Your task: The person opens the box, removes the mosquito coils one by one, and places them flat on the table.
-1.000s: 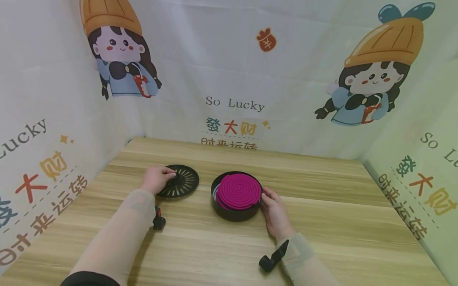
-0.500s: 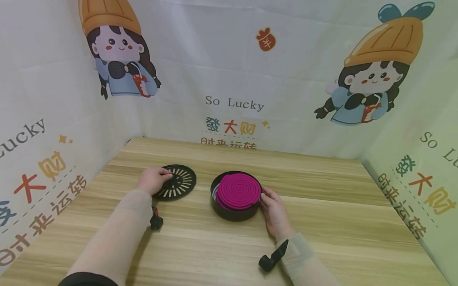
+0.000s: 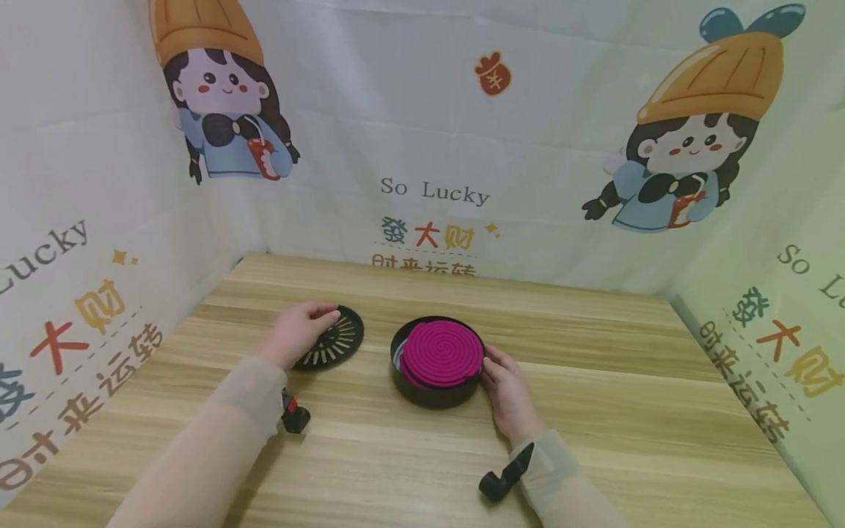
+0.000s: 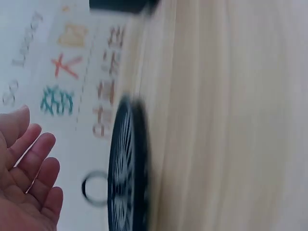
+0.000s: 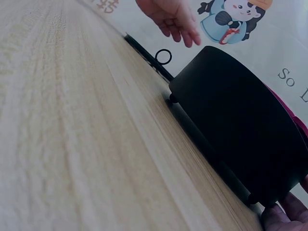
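A black round mosquito coil holder stands on the table, with magenta mosquito coils in its open top, rising above the rim. My right hand grips the holder's right side; in the right wrist view its fingertips touch the holder's wall. Left of the holder, a black slotted lid lies flat on the table, its ring handle standing up. My left hand hovers over the lid. In the left wrist view that hand is apart from the ring, fingers loosely bent, holding nothing.
The wooden table has a printed cloth backdrop along its back and sides. A small black camera is strapped to my left wrist, another camera to my right. A strip of tabletop separates lid and holder.
The lid moved slightly left and settled on the table. My left hand then let go of its ring and rose to the right. My right hand stayed on the holder.
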`<move>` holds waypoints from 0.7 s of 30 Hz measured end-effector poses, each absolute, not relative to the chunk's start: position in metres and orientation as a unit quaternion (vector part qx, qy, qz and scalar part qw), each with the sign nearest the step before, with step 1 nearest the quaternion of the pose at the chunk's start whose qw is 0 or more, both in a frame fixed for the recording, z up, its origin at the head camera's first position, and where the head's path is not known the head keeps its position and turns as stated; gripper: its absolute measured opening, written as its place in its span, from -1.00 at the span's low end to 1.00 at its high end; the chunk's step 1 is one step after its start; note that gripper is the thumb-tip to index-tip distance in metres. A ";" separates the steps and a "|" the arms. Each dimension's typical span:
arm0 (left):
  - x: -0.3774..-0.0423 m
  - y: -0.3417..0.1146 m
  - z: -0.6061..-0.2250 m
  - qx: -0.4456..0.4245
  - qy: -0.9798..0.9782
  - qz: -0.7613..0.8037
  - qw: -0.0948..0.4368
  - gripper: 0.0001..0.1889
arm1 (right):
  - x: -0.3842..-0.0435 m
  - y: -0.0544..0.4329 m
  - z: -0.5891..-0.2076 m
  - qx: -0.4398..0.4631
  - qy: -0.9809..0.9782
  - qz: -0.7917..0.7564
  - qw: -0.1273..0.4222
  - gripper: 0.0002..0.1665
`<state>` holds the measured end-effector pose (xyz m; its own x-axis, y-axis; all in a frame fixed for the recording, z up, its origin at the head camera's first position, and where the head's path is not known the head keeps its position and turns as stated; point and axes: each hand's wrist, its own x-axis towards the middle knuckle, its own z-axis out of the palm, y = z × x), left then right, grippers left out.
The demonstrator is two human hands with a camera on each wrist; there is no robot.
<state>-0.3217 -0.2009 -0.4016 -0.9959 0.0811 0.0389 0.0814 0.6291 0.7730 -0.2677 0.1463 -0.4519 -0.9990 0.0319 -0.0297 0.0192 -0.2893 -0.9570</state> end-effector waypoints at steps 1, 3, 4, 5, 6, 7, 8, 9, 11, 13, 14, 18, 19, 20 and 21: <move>-0.319 -0.195 -0.402 -0.046 -0.893 -0.448 -0.004 -0.42 | -0.268 0.146 -0.452 -0.022 -0.595 0.803 0.004 -0.51; -0.315 -0.184 -0.405 -0.043 -0.876 -0.480 -0.010 -0.44 | -0.268 0.147 -0.452 -0.023 -0.596 0.802 0.003 -0.51; -0.312 -0.178 -0.407 -0.039 -0.870 -0.492 -0.011 -0.45 | -0.269 0.147 -0.452 -0.021 -0.598 0.801 0.002 -0.51; -0.310 -0.172 -0.410 -0.034 -0.859 -0.510 -0.011 -0.47 | -0.269 0.147 -0.452 -0.020 -0.598 0.801 0.002 -0.50; -0.309 -0.165 -0.412 -0.026 -0.848 -0.530 -0.011 -0.48 | -0.269 0.147 -0.452 -0.020 -0.597 0.802 0.002 -0.50; -0.307 -0.158 -0.415 -0.022 -0.837 -0.547 -0.008 -0.49 | -0.269 0.147 -0.452 -0.020 -0.597 0.802 0.001 -0.50; -0.305 -0.152 -0.417 -0.018 -0.825 -0.564 -0.006 -0.49 | -0.270 0.147 -0.452 -0.019 -0.597 0.802 0.001 -0.50; -0.303 -0.145 -0.419 -0.011 -0.811 -0.585 -0.005 -0.50 | -0.270 0.147 -0.453 -0.018 -0.598 0.802 0.002 -0.50; -0.298 -0.132 -0.423 0.001 -0.782 -0.623 -0.005 -0.51 | -0.270 0.147 -0.453 -0.017 -0.597 0.802 0.003 -0.50; -0.294 -0.121 -0.426 0.010 -0.757 -0.653 -0.002 -0.51 | -0.270 0.147 -0.454 -0.016 -0.598 0.801 0.004 -0.50; -0.293 -0.116 -0.428 0.012 -0.748 -0.664 -0.001 -0.50 | -0.270 0.147 -0.454 -0.016 -0.598 0.801 0.004 -0.50; -0.288 -0.101 -0.439 0.016 -0.709 -0.705 0.004 -0.48 | -0.269 0.147 -0.453 -0.017 -0.597 0.802 0.004 -0.49; -0.288 -0.098 -0.442 0.014 -0.700 -0.714 0.004 -0.48 | -0.269 0.146 -0.452 -0.016 -0.597 0.802 0.004 -0.49; -0.287 -0.095 -0.444 0.011 -0.689 -0.724 0.003 -0.47 | -0.269 0.146 -0.452 -0.016 -0.596 0.803 0.003 -0.49; -0.287 -0.093 -0.446 0.010 -0.678 -0.735 -0.001 -0.46 | -0.269 0.146 -0.452 -0.014 -0.598 0.801 0.004 -0.49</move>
<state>-0.2868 -0.0925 -0.4463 -0.9998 -0.0121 -0.0148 -0.0138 -0.0814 0.9966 -0.2690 0.1462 -0.4522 -0.9996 0.0232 -0.0184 0.0110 -0.2852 -0.9584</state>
